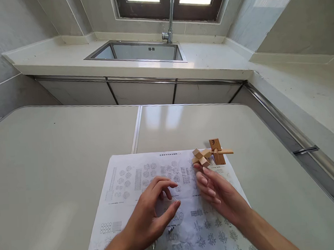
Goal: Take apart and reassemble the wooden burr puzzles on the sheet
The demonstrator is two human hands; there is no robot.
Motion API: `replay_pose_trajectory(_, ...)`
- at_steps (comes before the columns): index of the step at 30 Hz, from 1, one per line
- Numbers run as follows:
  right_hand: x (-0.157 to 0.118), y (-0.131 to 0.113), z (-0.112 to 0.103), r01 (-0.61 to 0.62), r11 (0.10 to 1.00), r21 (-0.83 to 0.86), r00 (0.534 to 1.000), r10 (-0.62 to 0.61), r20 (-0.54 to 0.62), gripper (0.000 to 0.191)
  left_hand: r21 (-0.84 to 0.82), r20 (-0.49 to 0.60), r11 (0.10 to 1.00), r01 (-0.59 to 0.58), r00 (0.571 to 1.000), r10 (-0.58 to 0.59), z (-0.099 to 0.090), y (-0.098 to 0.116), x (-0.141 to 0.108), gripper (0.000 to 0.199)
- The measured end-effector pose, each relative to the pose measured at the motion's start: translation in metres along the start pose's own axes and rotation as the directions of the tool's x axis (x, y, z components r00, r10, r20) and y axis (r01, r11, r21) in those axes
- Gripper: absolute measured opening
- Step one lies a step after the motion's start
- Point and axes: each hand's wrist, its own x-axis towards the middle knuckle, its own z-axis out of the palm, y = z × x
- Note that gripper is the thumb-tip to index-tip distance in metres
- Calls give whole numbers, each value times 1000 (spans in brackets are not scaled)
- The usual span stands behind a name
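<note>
A small wooden burr puzzle (202, 158) of interlocked pale blocks sits near the upper right of a large printed sheet (118, 211). Beside it is a second wooden puzzle (218, 152), with flat plates, a thin bar and a dark mark on one plate. My right hand (219, 191) is just below the burr puzzle, its fingers loosely curled and apart; the index finger and thumb tips are at the puzzle's lower edge, and I cannot tell whether they touch it. Above the middle of the sheet, my left hand (157, 203) holds nothing, thumb and fingers spread.
The sheet lies on a pale table (50, 166) with a seam strip (137, 130) across it. Beyond the far edge is a counter with a sink (145, 51) and a faucet (167, 35), under a window. Another counter with a metal rail (285, 121) runs along the right.
</note>
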Motion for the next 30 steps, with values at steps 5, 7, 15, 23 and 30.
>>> replay_pose_trajectory(5,-6,8,5,0,965,-263,995,26,96,34,2,36,999,-37,999,37,1,-2,0,13)
replay_pose_trajectory(7,-7,10,8,41,933,-357,986,20,166,36,-1,59,998,-57,997,57,2,-2,1,10)
replay_pose_trajectory(15,-8,10,14,109,863,-494,972,12,235,42,49,84,992,-117,990,113,2,-3,3,12)
replay_pose_trajectory(23,-7,11,12,108,859,-500,973,12,232,41,82,95,989,-125,989,117,1,-2,3,12)
replay_pose_trajectory(30,-7,12,11,112,852,-512,972,12,234,39,84,100,991,-106,990,98,1,1,4,12)
